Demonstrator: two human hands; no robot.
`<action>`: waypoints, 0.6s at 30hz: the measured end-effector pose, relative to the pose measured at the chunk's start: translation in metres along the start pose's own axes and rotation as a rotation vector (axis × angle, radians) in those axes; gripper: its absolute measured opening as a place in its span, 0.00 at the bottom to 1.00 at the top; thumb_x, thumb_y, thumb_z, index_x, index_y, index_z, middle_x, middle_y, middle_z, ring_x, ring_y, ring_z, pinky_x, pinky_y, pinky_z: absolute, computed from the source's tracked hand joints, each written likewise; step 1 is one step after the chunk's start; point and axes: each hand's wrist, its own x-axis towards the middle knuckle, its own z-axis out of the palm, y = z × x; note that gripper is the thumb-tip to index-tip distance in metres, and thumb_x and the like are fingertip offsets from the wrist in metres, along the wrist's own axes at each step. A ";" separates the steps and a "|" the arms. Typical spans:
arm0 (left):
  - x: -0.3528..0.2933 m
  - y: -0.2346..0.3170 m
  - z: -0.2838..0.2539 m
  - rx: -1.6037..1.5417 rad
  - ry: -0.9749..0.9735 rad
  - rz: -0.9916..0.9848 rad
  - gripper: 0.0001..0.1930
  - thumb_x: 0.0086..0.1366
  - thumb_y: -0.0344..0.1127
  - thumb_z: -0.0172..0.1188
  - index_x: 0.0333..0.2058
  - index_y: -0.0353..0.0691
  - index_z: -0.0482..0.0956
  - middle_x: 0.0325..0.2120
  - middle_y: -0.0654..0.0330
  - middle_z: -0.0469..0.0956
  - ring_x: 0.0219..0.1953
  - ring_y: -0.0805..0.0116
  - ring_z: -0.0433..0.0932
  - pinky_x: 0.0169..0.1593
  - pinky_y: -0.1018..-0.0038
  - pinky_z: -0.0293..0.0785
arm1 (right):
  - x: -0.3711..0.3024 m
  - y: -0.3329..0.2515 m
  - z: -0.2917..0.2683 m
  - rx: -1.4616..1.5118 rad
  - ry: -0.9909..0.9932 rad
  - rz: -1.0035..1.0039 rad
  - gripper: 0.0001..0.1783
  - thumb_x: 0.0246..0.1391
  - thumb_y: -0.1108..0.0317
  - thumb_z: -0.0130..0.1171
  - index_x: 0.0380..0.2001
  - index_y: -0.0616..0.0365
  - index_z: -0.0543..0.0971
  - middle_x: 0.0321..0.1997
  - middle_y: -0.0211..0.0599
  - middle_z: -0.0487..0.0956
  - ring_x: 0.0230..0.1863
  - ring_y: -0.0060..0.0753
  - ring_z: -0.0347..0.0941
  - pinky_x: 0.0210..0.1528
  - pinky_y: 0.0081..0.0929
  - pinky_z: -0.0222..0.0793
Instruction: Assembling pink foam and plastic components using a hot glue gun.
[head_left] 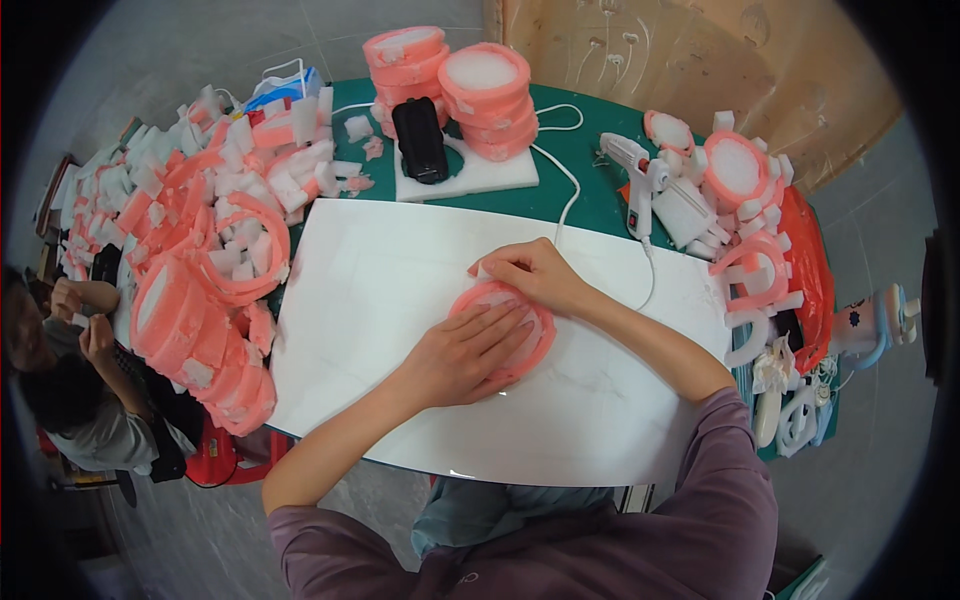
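Observation:
A round foam disc (546,342) with a pink rim and a white middle lies on the glossy white board (350,270). My left hand (465,352) rests flat across the disc, fingers stretched out, hiding much of its face. At the disc's far edge my right hand (540,277) is closed, thumb and fingers pinching a small white foam piece (484,273), which is mostly covered by the fingers. Whether that piece touches the rim I cannot tell.
Pink and white foam pieces (240,240) heap up on the left. Stacked foam discs (487,75) and a black case (420,140) stand at the back. A corded glue gun (635,175) is at the right, near more foam parts (735,165). Another person (100,400) sits far left.

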 end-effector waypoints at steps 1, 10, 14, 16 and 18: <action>0.000 0.000 -0.001 0.009 -0.004 -0.002 0.28 0.48 0.42 0.60 0.48 0.36 0.68 0.49 0.53 0.67 0.51 0.58 0.67 0.53 0.66 0.63 | 0.000 0.000 0.001 0.005 -0.001 -0.009 0.12 0.49 0.67 0.50 0.31 0.64 0.78 0.23 0.42 0.77 0.25 0.20 0.70 0.29 0.19 0.65; -0.002 0.004 -0.001 0.057 0.007 0.015 0.27 0.49 0.43 0.59 0.47 0.36 0.68 0.48 0.52 0.68 0.50 0.59 0.68 0.53 0.67 0.63 | -0.005 -0.017 0.002 0.076 0.020 0.050 0.12 0.53 0.70 0.49 0.38 0.63 0.76 0.34 0.37 0.78 0.35 0.22 0.72 0.40 0.19 0.66; 0.001 0.004 0.002 0.097 0.017 0.011 0.26 0.51 0.45 0.57 0.47 0.36 0.69 0.47 0.53 0.69 0.50 0.62 0.68 0.54 0.68 0.61 | -0.006 -0.019 0.002 0.069 -0.021 0.152 0.12 0.52 0.69 0.51 0.37 0.64 0.77 0.34 0.36 0.79 0.31 0.17 0.70 0.36 0.16 0.66; 0.006 0.004 0.005 0.097 0.029 0.017 0.26 0.51 0.45 0.57 0.47 0.36 0.69 0.47 0.53 0.69 0.49 0.62 0.68 0.54 0.69 0.62 | -0.007 -0.015 -0.003 0.111 0.017 0.072 0.11 0.51 0.69 0.51 0.36 0.63 0.77 0.34 0.35 0.79 0.29 0.15 0.69 0.34 0.15 0.66; 0.009 0.003 0.008 0.063 0.048 0.006 0.27 0.48 0.43 0.60 0.47 0.36 0.69 0.47 0.52 0.69 0.49 0.59 0.68 0.53 0.67 0.63 | -0.008 -0.022 -0.008 0.086 -0.017 0.165 0.10 0.51 0.70 0.52 0.34 0.64 0.77 0.32 0.34 0.79 0.29 0.15 0.69 0.34 0.14 0.65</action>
